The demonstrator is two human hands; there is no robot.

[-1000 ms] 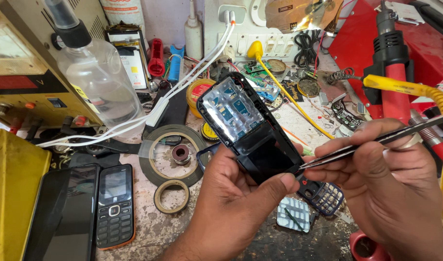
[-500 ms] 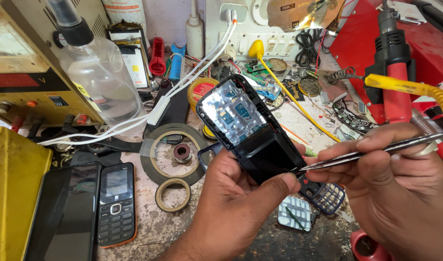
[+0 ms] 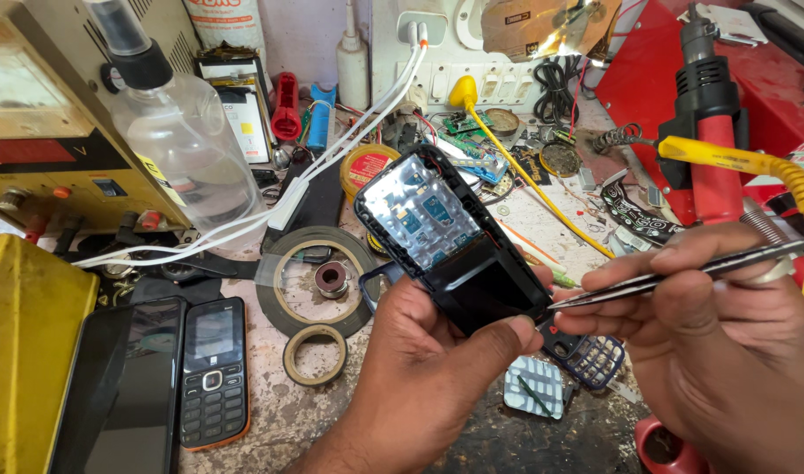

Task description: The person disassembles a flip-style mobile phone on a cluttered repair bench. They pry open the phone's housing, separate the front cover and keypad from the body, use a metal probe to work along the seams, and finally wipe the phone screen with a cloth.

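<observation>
My left hand (image 3: 419,369) grips an opened black phone body (image 3: 450,237), held tilted above the bench with its clear keypad membrane and circuit board showing. My right hand (image 3: 718,342) pinches thin metal tweezers (image 3: 674,276); their tip touches the lower right edge of the phone body, next to my left thumb. Under the hands lie a loose dark keypad frame (image 3: 591,355) and a pale keypad mat (image 3: 535,388).
A button phone (image 3: 211,373) and a black smartphone (image 3: 121,391) lie at the lower left beside a yellow box (image 3: 20,351). Tape rolls (image 3: 319,281), a clear spray bottle (image 3: 178,132), a power supply (image 3: 42,132), a red hot-air gun (image 3: 714,132) and a yellow coiled cable (image 3: 771,171) crowd the bench.
The phone body and both hands have shifted slightly; the tweezers' tip stays at the phone's lower right edge.
</observation>
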